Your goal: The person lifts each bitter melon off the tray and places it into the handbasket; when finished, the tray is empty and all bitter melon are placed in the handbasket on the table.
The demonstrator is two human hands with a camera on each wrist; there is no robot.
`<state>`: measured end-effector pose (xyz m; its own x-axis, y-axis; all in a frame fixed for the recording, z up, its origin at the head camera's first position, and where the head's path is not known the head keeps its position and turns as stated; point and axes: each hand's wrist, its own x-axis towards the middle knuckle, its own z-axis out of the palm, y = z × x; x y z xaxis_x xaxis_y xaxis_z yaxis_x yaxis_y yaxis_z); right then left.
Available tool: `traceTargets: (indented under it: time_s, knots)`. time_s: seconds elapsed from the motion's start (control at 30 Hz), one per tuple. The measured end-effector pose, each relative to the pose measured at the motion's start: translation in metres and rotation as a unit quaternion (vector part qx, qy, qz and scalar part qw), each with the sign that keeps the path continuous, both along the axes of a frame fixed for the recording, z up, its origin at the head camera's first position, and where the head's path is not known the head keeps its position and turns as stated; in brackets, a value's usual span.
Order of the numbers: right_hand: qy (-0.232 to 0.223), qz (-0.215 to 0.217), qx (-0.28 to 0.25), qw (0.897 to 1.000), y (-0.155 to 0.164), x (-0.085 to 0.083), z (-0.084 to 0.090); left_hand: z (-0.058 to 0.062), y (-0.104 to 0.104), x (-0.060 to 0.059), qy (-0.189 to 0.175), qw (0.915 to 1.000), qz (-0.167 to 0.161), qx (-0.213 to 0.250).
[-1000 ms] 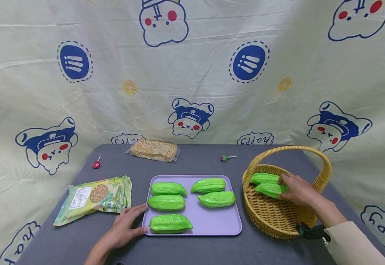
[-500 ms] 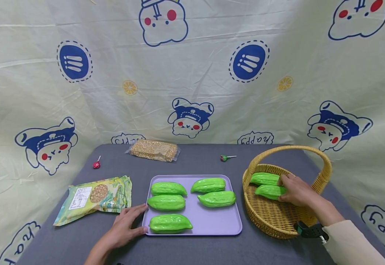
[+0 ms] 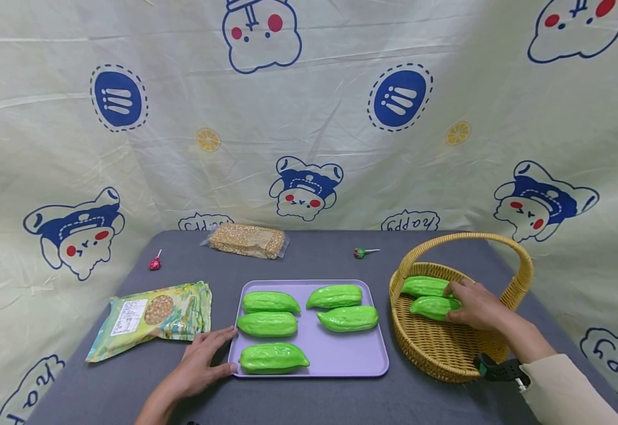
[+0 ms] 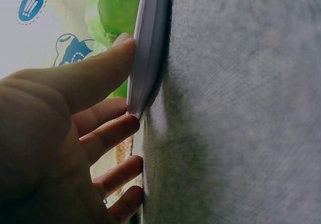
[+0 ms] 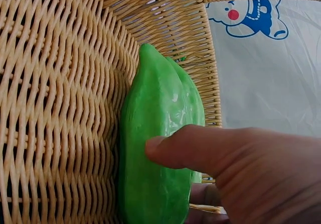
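Note:
My left hand [image 3: 200,361] rests at the left edge of a lilac tray [image 3: 340,360], its thumb and fingertips touching the rim. In the left wrist view its fingers [image 4: 111,137] are extended. Several glossy green ridged gourds lie on the tray, among them a front one [image 3: 274,358]. My right hand [image 3: 476,304] is inside a wicker basket [image 3: 436,351] and grips the nearer gourd [image 3: 434,308] at its right end. In the right wrist view the thumb presses on that gourd [image 5: 155,108] and fingers show behind it. Another gourd [image 3: 424,286] lies just beyond it.
The basket's arched handle [image 3: 468,238] rises over the right forearm. A yellow-green packet [image 3: 151,319] lies left of the tray. Farther back are a clear bag of grains [image 3: 246,240], a red lollipop [image 3: 154,264] and a green lollipop [image 3: 360,254]. A printed cloth [image 3: 309,118] hangs behind.
In the basket, the nearer gourd and right hand have shifted very slightly. The left hand and the tray stay where they were.

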<state>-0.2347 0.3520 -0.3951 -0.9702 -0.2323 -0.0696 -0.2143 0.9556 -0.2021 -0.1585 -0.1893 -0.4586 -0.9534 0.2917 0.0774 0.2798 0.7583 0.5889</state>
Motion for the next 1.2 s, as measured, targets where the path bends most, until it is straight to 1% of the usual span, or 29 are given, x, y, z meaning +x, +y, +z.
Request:
traceTargets:
  time_s: [0.13,0.43,0.6,0.87,1.0,1.2]
  knots:
    - [0.002,0.004,0.002,1.0,-0.0004,-0.0001,0.0001,0.0001,0.0,-0.0001,0.0,1.0,0.0,0.002]
    - [0.01,-0.005,0.003,1.0,-0.0009,-0.0004,-0.0003,0.001,0.0003,-0.0002,0.003,1.0,0.0,0.005]
    - [0.006,-0.008,0.004,1.0,-0.001,0.0008,0.0012,0.0017,0.0002,-0.0003,0.005,1.0,-0.001,0.004]
    - [0.004,-0.014,0.004,1.0,-0.0014,0.002,0.0027,-0.0011,0.0004,-0.0012,-0.001,1.0,-0.002,0.005]
    - [0.009,-0.015,-0.001,1.0,-0.0018,0.0025,0.0041,-0.0021,0.0009,-0.0015,-0.003,1.0,-0.003,0.007]
    - [0.032,-0.016,-0.012,0.999,-0.004,0.006,0.008,-0.0018,-0.0004,-0.0011,-0.001,1.0,0.001,0.002]
